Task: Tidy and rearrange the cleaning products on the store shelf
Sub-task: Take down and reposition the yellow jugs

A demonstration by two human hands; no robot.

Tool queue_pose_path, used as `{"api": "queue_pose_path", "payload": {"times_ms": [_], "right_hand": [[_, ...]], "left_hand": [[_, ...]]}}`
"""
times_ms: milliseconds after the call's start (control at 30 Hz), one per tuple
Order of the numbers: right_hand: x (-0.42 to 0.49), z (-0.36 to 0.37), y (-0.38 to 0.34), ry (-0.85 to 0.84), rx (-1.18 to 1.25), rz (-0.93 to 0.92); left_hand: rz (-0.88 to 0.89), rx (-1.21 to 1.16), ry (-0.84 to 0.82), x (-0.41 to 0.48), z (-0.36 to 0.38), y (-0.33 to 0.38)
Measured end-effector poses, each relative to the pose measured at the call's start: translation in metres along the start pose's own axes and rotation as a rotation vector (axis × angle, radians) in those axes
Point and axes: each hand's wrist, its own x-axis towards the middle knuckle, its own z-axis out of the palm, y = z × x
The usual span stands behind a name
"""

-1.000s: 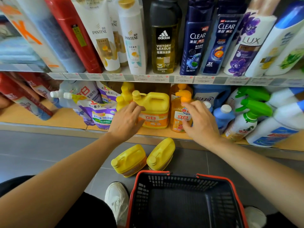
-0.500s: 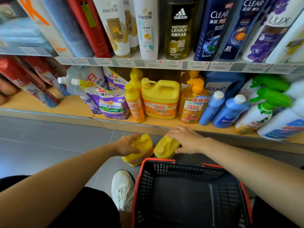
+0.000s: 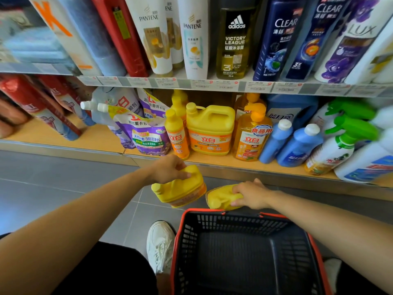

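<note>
Once gripped by their handles, start up off the floor [image 3: 63, 188] as a pair: lifts jug [image 3: 180, 189] in left hand [image 3: 168, 170], fingers curled round the handle, cap end tipped toward the camera; holds second jug [image 3: 221, 198] in right hand [image 3: 252, 194], fingers likewise wrapped round its handle. Hang side by side, just apart, below the shelf [image 3: 223, 165] edge and just beyond the basket [image 3: 234, 212] rim; cannot tell whether the second has fully cleared the floor. Points, probably, to both strays going back up beside the matching shelf jug [image 3: 210, 128], so needs a gap made there. Half a second back: lay on the floor, hands only just closing on them. A second back: reached up at the shelf row, fingers loose on the bottles, both jugs untouched below.
</note>
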Motion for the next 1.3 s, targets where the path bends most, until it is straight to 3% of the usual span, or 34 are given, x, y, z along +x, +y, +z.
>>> {"api": "queue_pose_path", "payload": {"times_ms": [133, 400, 700, 1167, 1300], "right_hand": [[-0.009, -0.009, -0.003, 0.106, 0.196, 0.064], [-0.049, -0.031, 0.001, 0.211, 0.222, 0.059], [-0.099, -0.068, 0.002, 0.446, 0.343, 0.044], [-0.136, -0.096, 0.018, 0.549, 0.411, 0.058], [-0.141, -0.105, 0.017, 0.563, 0.467, 0.065]], "left_hand": [[0.094, -0.052, 0.073, -0.011, -0.023, 0.029], [0.275, -0.082, 0.276, -0.032, -0.059, 0.087], [0.25, 0.024, 0.519, -0.009, -0.061, 0.114], [0.23, 0.312, 0.576, 0.057, -0.049, 0.116], [0.3, 0.53, 0.498, 0.057, -0.05, 0.112]]}}
